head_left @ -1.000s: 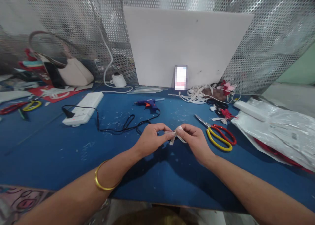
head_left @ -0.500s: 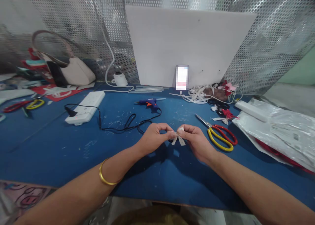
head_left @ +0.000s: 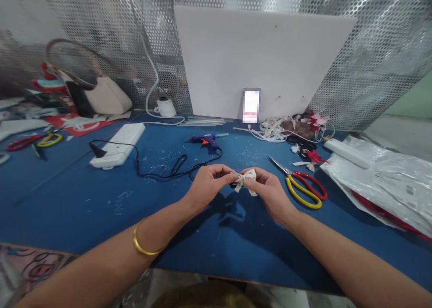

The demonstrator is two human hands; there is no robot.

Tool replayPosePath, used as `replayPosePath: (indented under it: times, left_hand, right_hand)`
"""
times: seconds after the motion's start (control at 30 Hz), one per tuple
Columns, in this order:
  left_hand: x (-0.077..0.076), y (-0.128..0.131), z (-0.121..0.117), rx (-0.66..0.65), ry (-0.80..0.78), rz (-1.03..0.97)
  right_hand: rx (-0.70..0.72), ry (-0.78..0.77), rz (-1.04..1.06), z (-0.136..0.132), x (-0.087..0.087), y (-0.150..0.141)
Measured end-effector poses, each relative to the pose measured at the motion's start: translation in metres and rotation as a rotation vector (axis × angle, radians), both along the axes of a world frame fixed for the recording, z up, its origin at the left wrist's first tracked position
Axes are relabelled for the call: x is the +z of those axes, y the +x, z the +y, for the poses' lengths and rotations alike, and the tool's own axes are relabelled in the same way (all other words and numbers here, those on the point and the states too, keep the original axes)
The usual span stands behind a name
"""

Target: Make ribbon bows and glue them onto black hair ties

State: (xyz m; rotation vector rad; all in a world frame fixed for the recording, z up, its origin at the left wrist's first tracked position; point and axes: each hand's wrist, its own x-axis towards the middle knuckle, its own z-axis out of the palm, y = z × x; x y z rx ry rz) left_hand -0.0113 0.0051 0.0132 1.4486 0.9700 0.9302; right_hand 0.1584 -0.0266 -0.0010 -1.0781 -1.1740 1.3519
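Between my two hands is a small off-white ribbon bow point(head_left: 250, 176) with dark printed letters. My left hand point(head_left: 212, 182) pinches its left side between thumb and fingers. On the other side, my right hand point(head_left: 266, 189) grips the bow's right loop, thumb in front. Two short tails hang below the knot. Something dark shows just behind the bow, partly hidden by my fingers. Red-and-yellow-handled scissors point(head_left: 305, 189) lie to the right of my right hand. Beyond my left hand rests a blue glue gun point(head_left: 206, 141) with an orange trigger.
A white power strip point(head_left: 118, 146) with a black cord lies left on the blue table point(head_left: 84, 209). A lit phone point(head_left: 251, 105) leans on a white board point(head_left: 263, 56). White ribbon point(head_left: 272, 129) and small bows point(head_left: 313, 156) sit back right, near a plastic bag point(head_left: 398, 182).
The bow has turned and spread, so more of its printed right loop shows. Both hands stay close together, still pinching it. The view has shifted slightly.
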Motion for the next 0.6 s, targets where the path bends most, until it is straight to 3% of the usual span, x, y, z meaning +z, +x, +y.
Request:
replayPosePath:
  times: [0.13,0.4,0.6]
  left_hand:
    - [-0.0011,0.0010,-0.0008,-0.042,-0.032,-0.026]
    - [0.0006,0.0004,-0.0018,-0.027,0.052,0.017]
    - [0.0000,0.0019,-0.0028,-0.088,-0.002,-0.069]
  right_hand:
    - [-0.019,-0.038,-0.040,-0.0004,-0.0020,-0.0016]
    - [-0.008,-0.041,-0.018,0.0006,-0.0039,0.0022]
    - [-0.058,0.036,-0.029,-0.0015,-0.0009,0.0015]
